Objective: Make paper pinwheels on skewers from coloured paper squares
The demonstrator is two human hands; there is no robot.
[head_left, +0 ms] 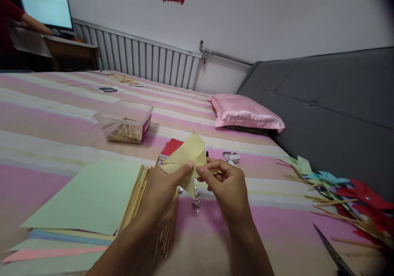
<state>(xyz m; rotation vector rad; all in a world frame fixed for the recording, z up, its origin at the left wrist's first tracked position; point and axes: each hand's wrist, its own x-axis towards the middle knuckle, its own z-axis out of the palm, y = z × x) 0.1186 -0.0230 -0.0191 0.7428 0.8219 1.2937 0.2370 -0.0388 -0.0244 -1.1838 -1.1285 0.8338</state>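
Both my hands hold a pale yellow folded paper [189, 155] above the striped bedspread. My left hand [163, 194] pinches its middle from the left with thumb and fingers closed. My right hand [226, 183] pinches it from the right, fingers curled. Under my left hand lies a bundle of wooden sticks [138, 196] beside a stack of coloured paper sheets [89, 200], light green on top. A few small metal pins [196, 204] lie just below the paper.
A clear plastic box of sticks [126, 122] stands further back. Red paper [171, 147] lies behind the yellow piece. Finished paper pinwheels [347, 192] lie at right, with scissors [334, 251] near them. A pink pillow [246, 112] and grey headboard sit beyond. Another person's arm [29, 21] is at far left.
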